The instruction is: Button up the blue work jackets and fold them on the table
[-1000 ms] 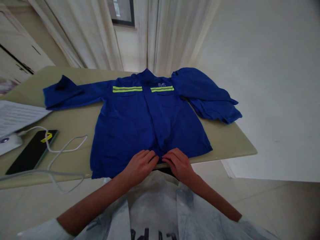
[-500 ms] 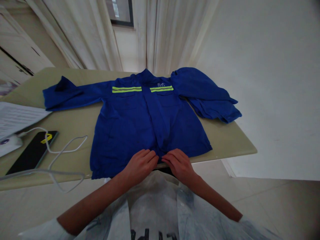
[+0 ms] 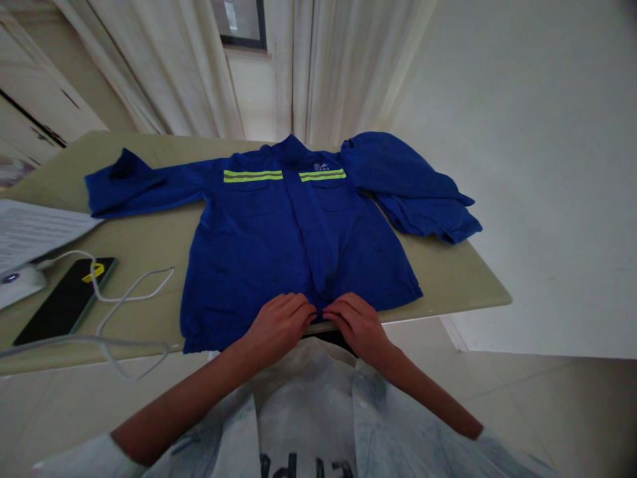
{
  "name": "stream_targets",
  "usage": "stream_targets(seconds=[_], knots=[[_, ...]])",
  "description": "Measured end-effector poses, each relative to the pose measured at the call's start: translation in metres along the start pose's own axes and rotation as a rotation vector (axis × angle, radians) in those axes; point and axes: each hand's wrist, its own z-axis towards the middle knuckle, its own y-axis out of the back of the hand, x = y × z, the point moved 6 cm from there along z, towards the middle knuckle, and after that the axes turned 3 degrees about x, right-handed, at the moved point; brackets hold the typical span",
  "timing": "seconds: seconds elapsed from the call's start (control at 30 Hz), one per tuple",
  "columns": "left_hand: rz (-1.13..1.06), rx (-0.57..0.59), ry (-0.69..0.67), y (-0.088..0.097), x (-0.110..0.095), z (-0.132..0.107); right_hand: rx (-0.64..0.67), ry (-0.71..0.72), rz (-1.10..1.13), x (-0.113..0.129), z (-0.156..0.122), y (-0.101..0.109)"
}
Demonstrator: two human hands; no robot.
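A blue work jacket (image 3: 253,245) with yellow-green reflective strips across its chest lies front side up, collar away from me. Its left-hand sleeve in view stretches out sideways; the right-hand one is bunched, with another layer of blue cloth below it. At the bottom hem, close to the front opening, my left hand (image 3: 284,320) is closed on the jacket's edge. Just across a small gap, my right hand (image 3: 359,325) pinches the hem on the other side of the opening. The fingertips cover the bit of cloth between them.
The jacket rests on a greenish-beige table (image 3: 149,249). At the left lie a black phone (image 3: 62,302), a white cable (image 3: 132,292), a white device (image 3: 20,285) and printed paper (image 3: 44,229). Curtains (image 3: 343,66) hang behind; a white wall (image 3: 537,179) stands right.
Both hands keep their hold at the hem, with almost no movement. The whole view has shifted very slightly; the jacket lies as before.
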Motion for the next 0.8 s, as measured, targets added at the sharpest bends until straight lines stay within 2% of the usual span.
stream_targets(seconds=[0.27, 0.43, 0.6, 0.8], knots=[[-0.122, 0.000, 0.040, -0.002, 0.002, 0.004, 0.001, -0.117, 0.225, -0.010, 0.001, 0.003], [-0.195, -0.061, 0.081, 0.000, 0.005, 0.005, -0.019, -0.168, 0.337, -0.014, 0.002, 0.003], [-0.192, -0.065, 0.058, 0.000, 0.004, 0.006, -0.027, -0.193, 0.364, -0.016, 0.002, 0.003], [-0.081, -0.088, 0.002, 0.003, -0.002, 0.009, -0.030, -0.176, 0.290, -0.015, -0.001, 0.002]])
